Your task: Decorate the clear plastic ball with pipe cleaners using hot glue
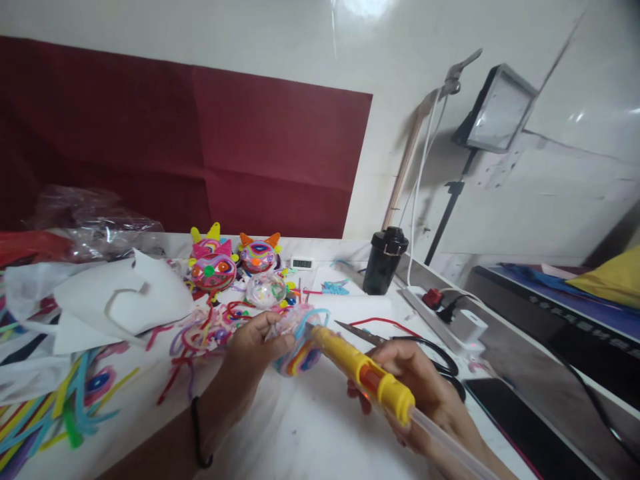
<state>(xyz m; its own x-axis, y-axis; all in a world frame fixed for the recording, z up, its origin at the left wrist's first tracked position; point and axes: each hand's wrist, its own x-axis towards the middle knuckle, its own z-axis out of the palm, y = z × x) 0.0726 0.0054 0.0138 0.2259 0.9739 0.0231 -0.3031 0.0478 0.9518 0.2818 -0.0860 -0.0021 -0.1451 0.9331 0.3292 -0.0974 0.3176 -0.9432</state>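
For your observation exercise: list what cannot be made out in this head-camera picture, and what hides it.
- Glue gun tip, head view: buried in the pipe-cleaner ball.
- Ball's near side: covered by the left hand.
- Glue stick: cut off by the bottom edge.
- Small clock digits: too small.
- Scissors handles: partly behind the right hand.

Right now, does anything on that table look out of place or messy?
Mostly clutter: pipe cleaners lie strewn over the left side beside crumpled white paper. Open scissors lie close behind the right hand, which holds a glue gun against the ball in the left hand.
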